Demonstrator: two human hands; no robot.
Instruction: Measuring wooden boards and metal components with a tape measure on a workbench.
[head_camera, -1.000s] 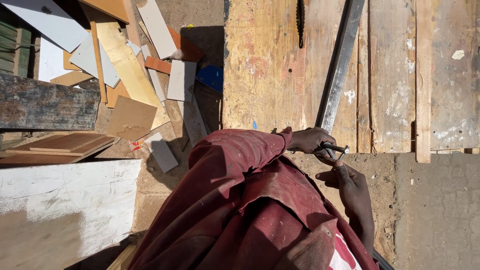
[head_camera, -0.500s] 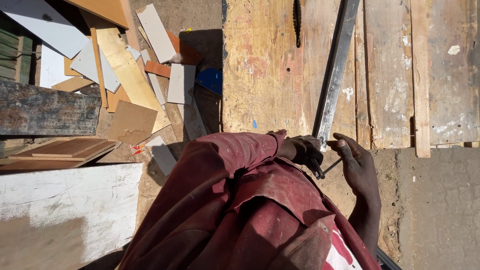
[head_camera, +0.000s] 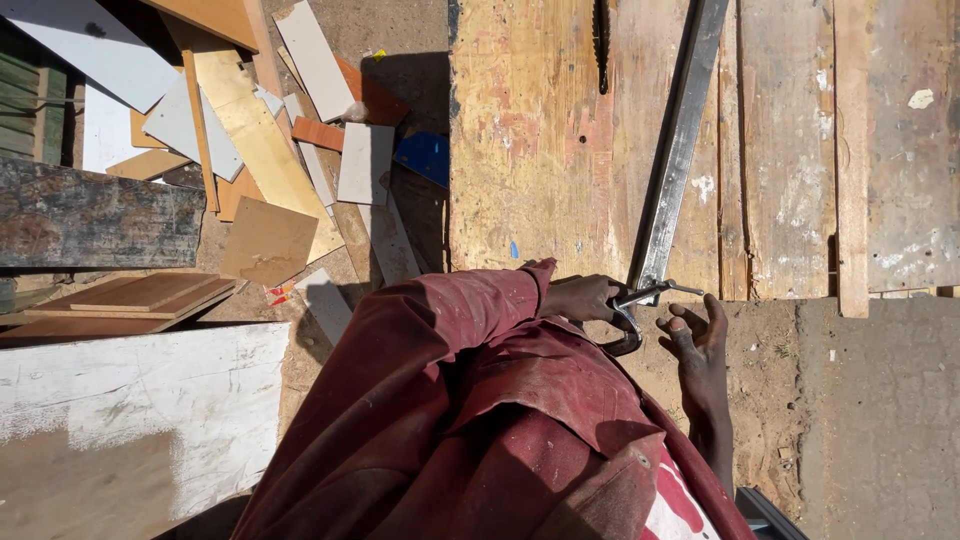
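A long grey metal bar (head_camera: 680, 140) lies along the worn wooden table top (head_camera: 530, 150), its near end at the table's front edge. A metal C-clamp (head_camera: 632, 318) sits on that end. My left hand (head_camera: 585, 297), coming out of a dark red sleeve, is closed around the clamp's curved frame. Just right of the clamp and under its thin cross handle (head_camera: 672, 290) is my right hand (head_camera: 695, 335), fingers spread and holding nothing.
A saw blade (head_camera: 601, 35) stands in a slot at the table's far end. Several offcut boards (head_camera: 270, 150) litter the sandy ground to the left. A white painted panel (head_camera: 120, 420) and stacked wood pieces (head_camera: 130, 295) lie at near left.
My right hand rose from below the clamp to beside its cross handle and opened its fingers. The left hand stayed on the clamp frame.
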